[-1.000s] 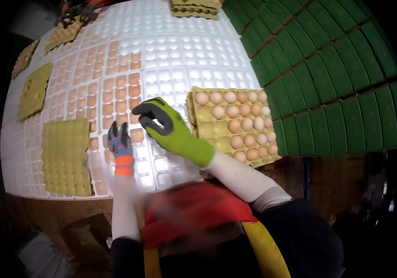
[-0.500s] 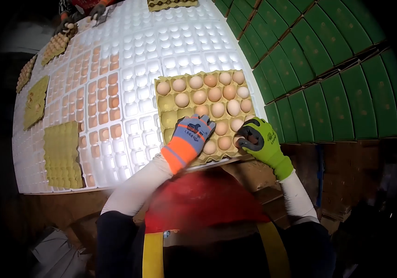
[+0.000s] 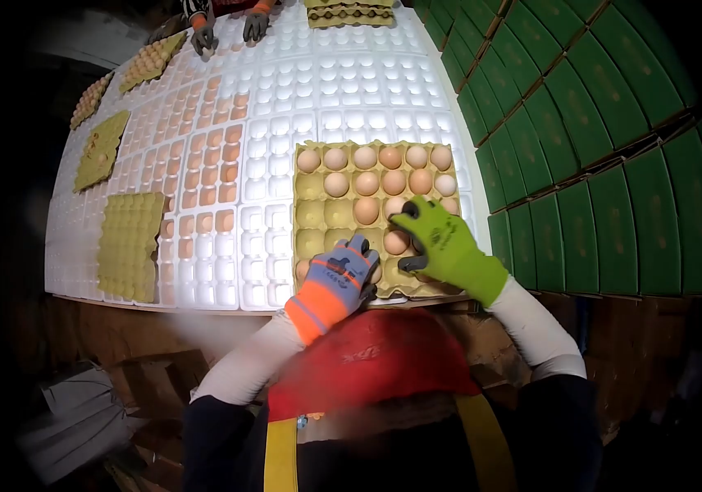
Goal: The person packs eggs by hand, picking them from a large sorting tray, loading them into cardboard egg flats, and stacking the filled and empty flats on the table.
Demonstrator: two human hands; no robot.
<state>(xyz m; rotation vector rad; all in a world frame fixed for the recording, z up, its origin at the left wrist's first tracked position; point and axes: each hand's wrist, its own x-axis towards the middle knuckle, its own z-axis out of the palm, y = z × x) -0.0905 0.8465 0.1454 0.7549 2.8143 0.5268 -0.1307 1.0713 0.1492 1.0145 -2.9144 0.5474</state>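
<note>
Pulp egg tray (image 3: 310,215), squarish, lies flat at the table's (image 3: 220,305) near edge; rows run parallel to that edge, no clear long axis. Eggs (image 3: 366,211) sit in its cups. Left hand (image 3: 339,273) curls over near-side cups; right hand (image 3: 443,243) arches, thumb and fingers apart, over right-hand cups. Cannot tell whether either grips an egg.

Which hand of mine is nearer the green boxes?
Right. Your right hand is over the egg tray, toward the boxes; your left hand is over the tray's left half.
</note>
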